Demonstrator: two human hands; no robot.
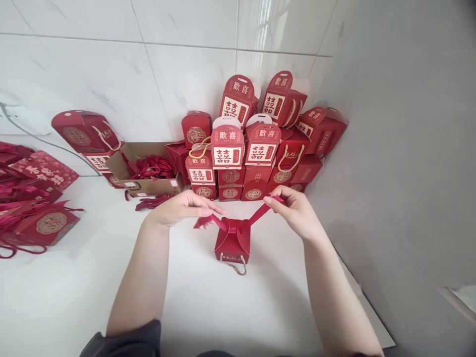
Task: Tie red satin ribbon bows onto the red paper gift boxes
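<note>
A small red gift box stands on the white surface between my hands, a twisted gold cord handle hanging at its near side. Red ribbon runs through the top of the box, and its two ends rise to either side. My left hand has one end between its fingers, with the ribbon's tip dangling below. The other end is pinched between thumb and fingers of my right hand, which draws it up to the right.
Stacked red boxes stand against the tiled wall. Left of them, a cardboard box holds red ribbons, with more ribbon before it. Further red boxes with ribbons lie far left. A grey wall rises at right.
</note>
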